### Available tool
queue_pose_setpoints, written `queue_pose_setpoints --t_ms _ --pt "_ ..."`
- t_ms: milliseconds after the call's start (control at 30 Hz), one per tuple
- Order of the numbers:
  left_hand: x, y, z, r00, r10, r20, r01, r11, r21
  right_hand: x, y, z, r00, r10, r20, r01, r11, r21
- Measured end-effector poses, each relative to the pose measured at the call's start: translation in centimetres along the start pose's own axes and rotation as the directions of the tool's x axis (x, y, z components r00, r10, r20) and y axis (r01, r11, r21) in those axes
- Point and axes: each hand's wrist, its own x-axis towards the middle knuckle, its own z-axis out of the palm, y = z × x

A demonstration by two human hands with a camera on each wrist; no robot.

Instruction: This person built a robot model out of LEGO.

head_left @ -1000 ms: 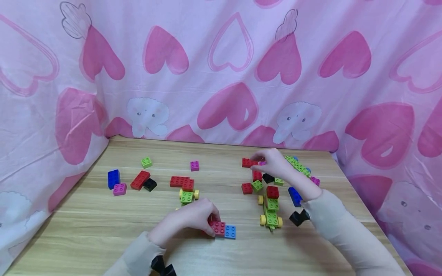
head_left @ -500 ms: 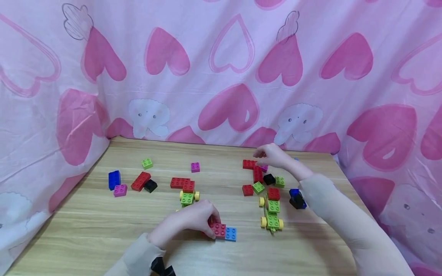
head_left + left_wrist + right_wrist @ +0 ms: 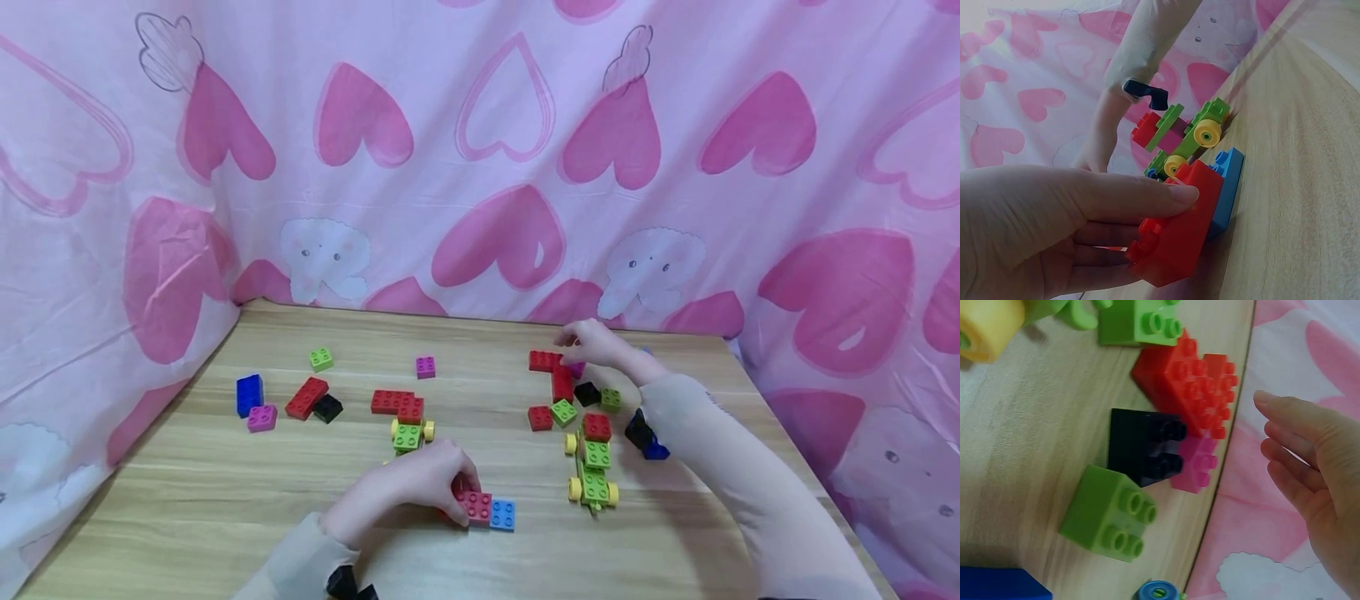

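My left hand (image 3: 427,482) grips a red brick (image 3: 477,508) between thumb and fingers, low over the table. A light blue brick (image 3: 503,516) adjoins its right end. In the left wrist view, the thumb presses on the red brick (image 3: 1179,244) and the blue brick (image 3: 1229,187) lies beyond it. My right hand (image 3: 596,343) hovers over two red bricks (image 3: 562,383) at the back right, its fingers loosely bent. In the right wrist view, the right hand (image 3: 1313,459) holds nothing and is apart from the red (image 3: 1188,381), black (image 3: 1141,447) and magenta (image 3: 1194,464) bricks.
A green wheeled car (image 3: 594,483) with a red brick on top stands right of centre. Another green car (image 3: 407,437) is partly hidden behind my left hand. Loose bricks, including a blue one (image 3: 250,395), lie at the left. A pink heart-printed curtain (image 3: 495,233) borders the table.
My right hand has drawn back slightly from the red bricks, and its forearm has shifted left, now covering the green piece at the back right. My left hand keeps its hold on the red brick.
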Motion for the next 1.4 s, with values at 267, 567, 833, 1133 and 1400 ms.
queue_pose_setpoints --t_ms 267,567,833,1133,1400 --pt "-0.1 0.1 0.1 1.0 -0.002 -0.002 0.002 1.0 0.02 0.7 0.9 1.1 0.998 0.034 0.058 -0.031 0.998 -0.049" --pt "0.0 0.2 0.1 1.0 0.02 -0.012 -0.019 0.999 0.051 1.5 1.4 1.2 0.994 0.038 0.105 -0.032 0.998 -0.06" --pt "0.1 0.2 0.3 1.0 0.015 -0.02 -0.014 0.998 0.062 2.3 1.8 1.5 0.983 0.053 0.176 -0.043 0.997 -0.06" --pt "0.0 0.4 0.2 1.0 -0.005 -0.016 0.005 0.999 0.044 3.4 1.8 1.9 0.976 0.03 0.218 -0.015 0.997 -0.071" --pt "0.0 0.4 0.2 1.0 -0.01 -0.014 0.011 0.999 0.04 3.6 1.4 2.3 0.971 0.064 0.232 -0.047 0.996 -0.08"
